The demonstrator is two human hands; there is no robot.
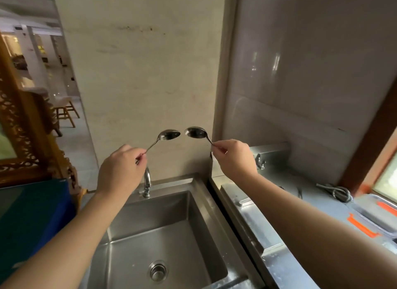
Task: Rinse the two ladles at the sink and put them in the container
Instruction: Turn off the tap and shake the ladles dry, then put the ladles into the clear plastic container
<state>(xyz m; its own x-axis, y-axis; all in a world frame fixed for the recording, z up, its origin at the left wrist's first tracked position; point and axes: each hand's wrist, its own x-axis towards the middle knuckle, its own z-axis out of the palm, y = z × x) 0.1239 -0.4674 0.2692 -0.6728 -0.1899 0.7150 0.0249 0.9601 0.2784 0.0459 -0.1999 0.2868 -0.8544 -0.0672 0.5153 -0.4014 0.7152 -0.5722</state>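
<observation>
I hold two small steel ladles up in front of the wall, above the sink (199, 204). My left hand (120, 170) pinches the handle of the left ladle (168, 135). My right hand (234, 157) pinches the handle of the right ladle (195, 132). Both bowls face me, almost touching at the middle. The steel basin below looks dry, with a round drain (158, 271) near its front. A chrome tap (147, 182) stands at the back rim, partly hidden by my left hand. A clear container with orange clips (378, 217) sits on the counter at the far right.
A steel counter (268, 224) runs to the right of the sink, with a coiled cable (338, 192) near the window. A blue-green panel (30, 220) stands to the left. A carved wooden frame (23, 125) and chairs lie beyond it.
</observation>
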